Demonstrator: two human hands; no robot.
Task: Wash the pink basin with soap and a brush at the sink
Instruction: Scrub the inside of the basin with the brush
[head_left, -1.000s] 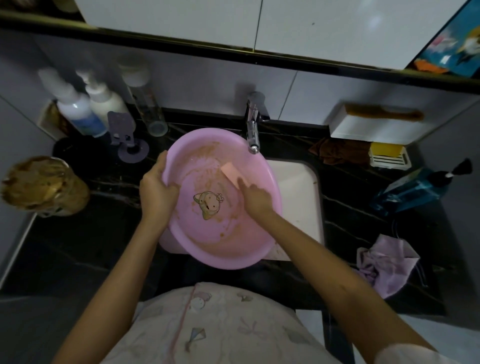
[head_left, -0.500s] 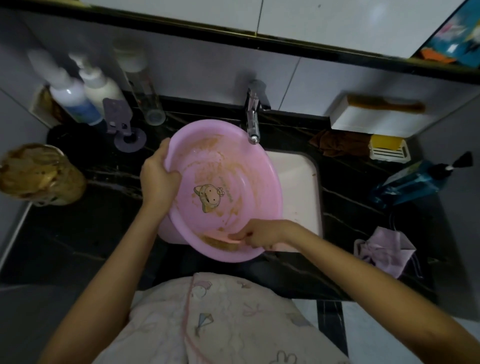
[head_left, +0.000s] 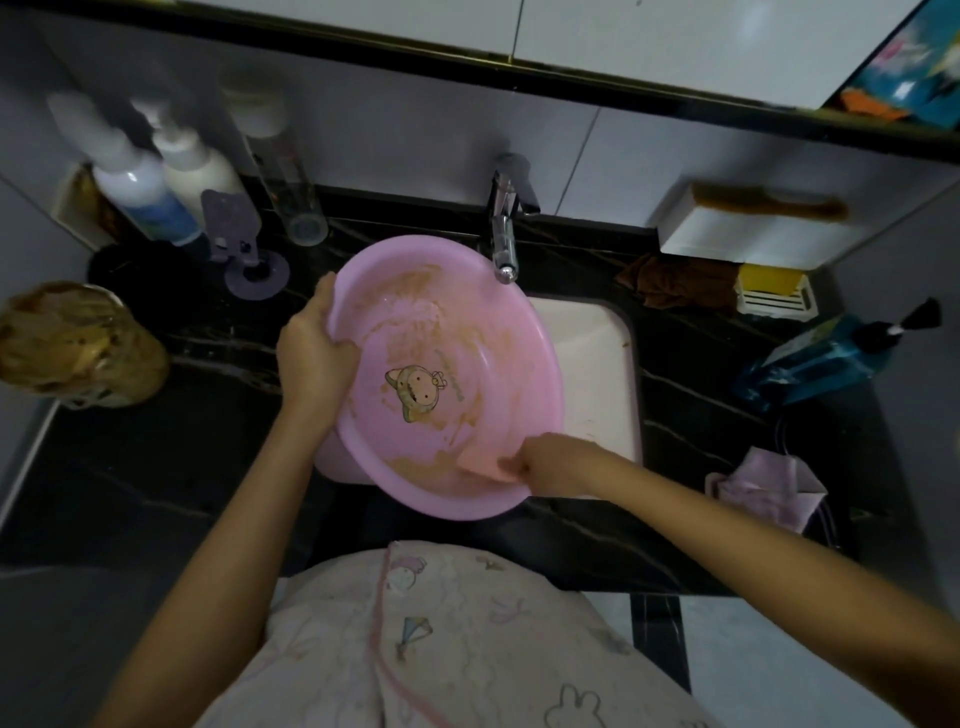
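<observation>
Pink glossy basin (head_left: 483, 358), brown smears, peach block (head_left: 485, 464)

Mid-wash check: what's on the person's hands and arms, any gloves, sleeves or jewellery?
Nothing worn shows: the left hand and right hand are gloveless, with no ring, watch or band visible. Both forearms are bare to the frame's edge, no sleeve in view. The top below is pale, printed with cartoon kites and rabbits, with pink piping.
</observation>
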